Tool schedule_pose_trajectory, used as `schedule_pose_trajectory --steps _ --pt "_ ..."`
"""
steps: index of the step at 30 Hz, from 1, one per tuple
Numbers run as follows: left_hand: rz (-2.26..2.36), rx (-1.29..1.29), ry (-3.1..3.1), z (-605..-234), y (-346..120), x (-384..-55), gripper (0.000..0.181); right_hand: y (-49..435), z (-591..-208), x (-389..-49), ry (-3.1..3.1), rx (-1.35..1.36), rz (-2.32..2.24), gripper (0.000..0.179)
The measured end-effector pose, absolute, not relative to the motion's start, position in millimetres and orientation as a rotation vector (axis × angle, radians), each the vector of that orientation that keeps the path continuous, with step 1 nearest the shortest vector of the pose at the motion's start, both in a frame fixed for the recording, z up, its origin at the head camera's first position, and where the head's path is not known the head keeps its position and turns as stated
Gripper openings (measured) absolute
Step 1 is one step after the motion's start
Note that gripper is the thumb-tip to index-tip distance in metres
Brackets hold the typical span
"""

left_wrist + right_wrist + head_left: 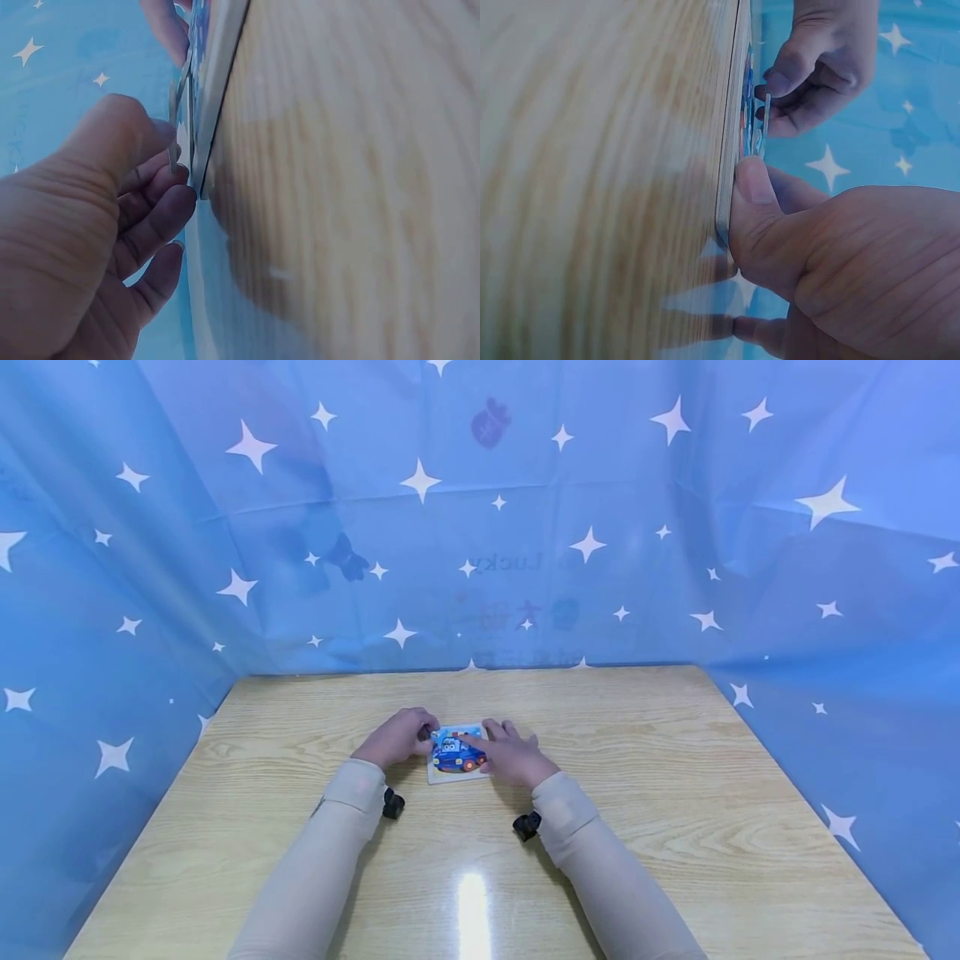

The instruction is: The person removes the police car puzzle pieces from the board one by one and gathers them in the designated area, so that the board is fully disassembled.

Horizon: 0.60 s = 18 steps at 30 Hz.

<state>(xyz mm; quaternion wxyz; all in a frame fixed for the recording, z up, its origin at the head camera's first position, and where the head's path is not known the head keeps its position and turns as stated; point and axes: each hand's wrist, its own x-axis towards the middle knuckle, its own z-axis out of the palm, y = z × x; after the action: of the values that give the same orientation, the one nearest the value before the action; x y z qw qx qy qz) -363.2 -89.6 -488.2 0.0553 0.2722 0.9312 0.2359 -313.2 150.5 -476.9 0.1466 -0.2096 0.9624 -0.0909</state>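
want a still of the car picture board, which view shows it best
The head view looks down on the picture board, so most of its printed face shows. Both wrist views catch it edge-on, print barely visible.

We took this for a curtained filming booth: starry blue cloth (480, 531) hung beyond the fingers (161, 217) and to either side, a wood-grained table (645, 735) lay under them, small cameras (393, 803) behind.
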Motion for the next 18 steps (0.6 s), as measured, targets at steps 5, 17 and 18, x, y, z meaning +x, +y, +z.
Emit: schedule_pose_trajectory --steps 5,17,18 --pt "0.75 0.823 2.814 -486.9 -89.4 -362.8 0.013 149.0 -472.4 -312.9 2.77 -0.606 -0.213 0.063" --pt "0.713 0.796 2.815 -486.2 -87.3 -364.2 0.015 140.3 -470.5 -315.2 2.727 -0.531 -0.223 0.072" --pt "0.718 0.8 2.813 -486.8 -87.4 -364.4 0.016 139.8 -469.4 -315.1 2.724 -0.522 -0.221 0.073"
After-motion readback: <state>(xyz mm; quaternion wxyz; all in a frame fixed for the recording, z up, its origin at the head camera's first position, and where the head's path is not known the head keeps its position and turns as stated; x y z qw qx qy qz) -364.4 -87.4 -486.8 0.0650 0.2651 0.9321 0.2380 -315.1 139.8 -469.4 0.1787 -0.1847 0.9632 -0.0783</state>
